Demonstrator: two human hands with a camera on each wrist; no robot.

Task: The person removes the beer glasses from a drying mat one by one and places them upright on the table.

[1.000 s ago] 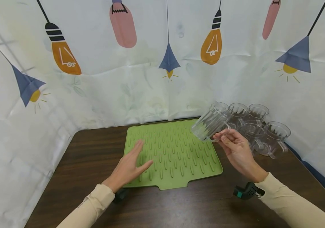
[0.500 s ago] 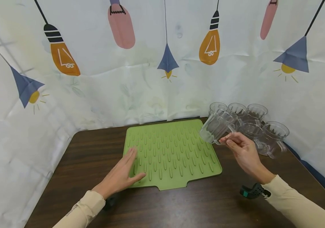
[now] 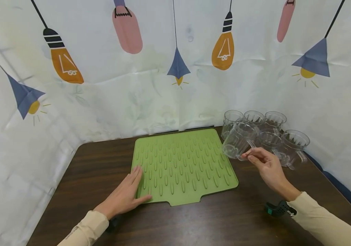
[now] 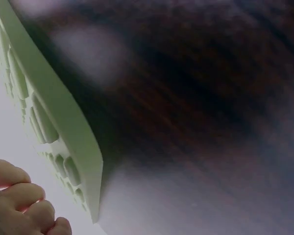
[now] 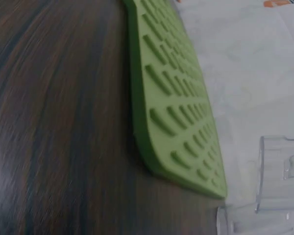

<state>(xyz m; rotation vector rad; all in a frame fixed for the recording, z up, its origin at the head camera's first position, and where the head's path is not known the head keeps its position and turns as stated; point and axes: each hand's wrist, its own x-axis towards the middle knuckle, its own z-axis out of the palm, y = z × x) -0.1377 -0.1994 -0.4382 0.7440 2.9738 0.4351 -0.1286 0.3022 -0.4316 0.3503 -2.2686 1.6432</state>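
Note:
My right hand [image 3: 269, 167] pinches the handle of a clear mug [image 3: 237, 143], which hangs tilted beside the right edge of a green ridged mat [image 3: 183, 171]. Behind and to the right of it, several more clear mugs [image 3: 295, 141] stand close together and overlap in view. My left hand [image 3: 121, 196] has straight fingers and a spread thumb over the mat's front left corner; whether it touches is unclear. In the left wrist view, the mat's edge [image 4: 73, 112] shows next to curled-looking fingers [image 4: 27, 196]. Clear mug walls [image 5: 281, 171] appear at the right wrist view's lower right.
The mat lies on a dark wooden table [image 3: 194, 225]. A white curtain [image 3: 151, 95] printed with lamps rises behind the table and along both sides. Bands with small black devices [image 3: 277, 209] sit at the wrists.
My right hand has drawn the tilted mug rightward and slightly nearer, off the mat toward the other mugs. My left hand has moved left and nearer, to the mat's front left corner.

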